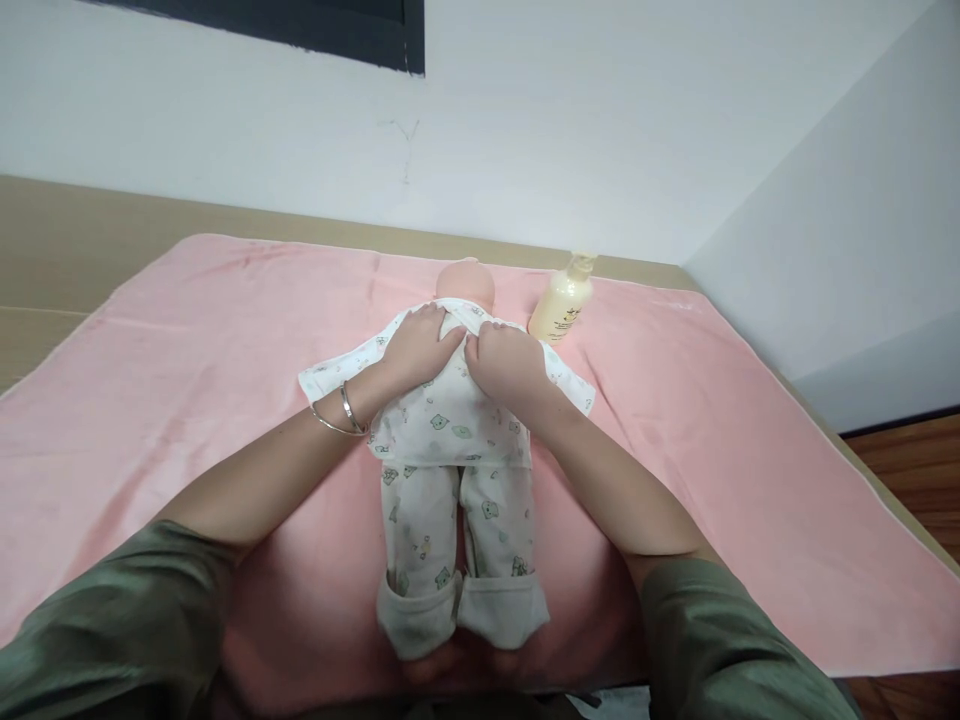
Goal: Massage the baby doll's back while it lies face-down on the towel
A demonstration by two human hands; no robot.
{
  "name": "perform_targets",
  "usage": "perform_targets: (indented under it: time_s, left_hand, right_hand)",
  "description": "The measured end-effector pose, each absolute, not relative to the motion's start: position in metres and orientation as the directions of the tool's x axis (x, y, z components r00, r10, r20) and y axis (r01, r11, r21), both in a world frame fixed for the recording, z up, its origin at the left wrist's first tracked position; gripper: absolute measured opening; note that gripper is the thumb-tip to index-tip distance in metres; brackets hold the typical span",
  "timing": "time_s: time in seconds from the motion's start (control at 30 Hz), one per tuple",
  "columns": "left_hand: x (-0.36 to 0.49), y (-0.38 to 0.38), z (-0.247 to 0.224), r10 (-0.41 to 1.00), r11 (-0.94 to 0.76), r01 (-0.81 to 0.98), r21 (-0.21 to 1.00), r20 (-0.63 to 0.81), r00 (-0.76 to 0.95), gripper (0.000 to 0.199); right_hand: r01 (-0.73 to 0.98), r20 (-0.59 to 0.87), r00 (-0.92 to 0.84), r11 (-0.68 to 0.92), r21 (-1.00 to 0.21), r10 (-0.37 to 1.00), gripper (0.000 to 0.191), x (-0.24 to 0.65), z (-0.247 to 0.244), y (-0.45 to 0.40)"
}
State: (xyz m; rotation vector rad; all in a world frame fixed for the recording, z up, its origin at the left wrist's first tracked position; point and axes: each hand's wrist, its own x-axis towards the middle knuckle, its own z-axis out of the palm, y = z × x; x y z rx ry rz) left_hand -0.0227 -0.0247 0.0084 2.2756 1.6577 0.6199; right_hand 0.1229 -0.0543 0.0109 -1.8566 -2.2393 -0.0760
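A baby doll (465,283) lies on its back with its head away from me. It wears a white baby top (450,425) with small green animal prints, sleeves spread to both sides. Matching trousers (491,520) have turned-up cuffs. My left hand (421,345) rests flat on the chest of the top, fingers towards the collar and thumb apart. Beside it, my right hand (506,362) is closed, with curled fingers gripping the top's front just below the overlapping collar. The cloth between those fingers is mostly hidden.
A pale yellow pump bottle (562,305) stands right of the doll's head. Under everything a pink blanket (675,420) covers a wooden surface (45,235). A white wall (525,130) rises behind it, and another wall (847,200) stands at the right.
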Motion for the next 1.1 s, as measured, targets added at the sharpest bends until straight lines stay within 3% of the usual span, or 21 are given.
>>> perform_targets:
  time_s: [0.23,0.43,0.57,0.73,0.87,0.97,1.1]
  left_hand:
    - [-0.009,-0.055,0.006,0.907,-0.377,0.897,0.233,0.29,0.306,0.037]
    - [-0.014,-0.042,0.012,0.955,-0.291,0.863,0.412,0.175,0.238,0.024]
    - [-0.019,-0.026,0.007,0.954,-0.296,0.855,0.427,0.183,0.239,0.026]
    - [-0.017,-0.028,0.003,0.944,-0.317,0.861,0.398,0.223,0.244,0.033]
    - [-0.011,-0.045,-0.001,0.899,-0.39,0.883,0.261,0.317,0.303,0.037]
    - [-0.009,-0.054,-0.002,0.844,-0.473,0.86,0.192,0.377,0.381,0.038]
    - [-0.011,-0.05,0.004,0.887,-0.437,0.843,0.313,0.309,0.344,0.03]
  right_hand:
    - [0.888,0.15,-0.256,0.293,-0.353,0.955,0.047,0.144,0.008,-0.021]
    - [0.924,0.188,-0.27,0.309,-0.225,0.944,0.052,0.13,0.003,-0.038]
    - [0.929,0.297,-0.274,0.332,-0.165,0.915,0.052,0.116,-0.003,-0.054]
    - [0.885,0.254,-0.313,0.378,-0.271,0.915,0.051,0.124,0.001,-0.043]
    - [0.864,0.224,-0.266,0.335,-0.375,0.938,0.046,0.134,0.004,-0.026]
    - [0.867,0.231,-0.252,0.325,-0.378,0.94,0.044,0.136,0.003,-0.022]
    - [0.885,0.201,-0.279,0.333,-0.327,0.939,0.05,0.137,0.004,-0.025]
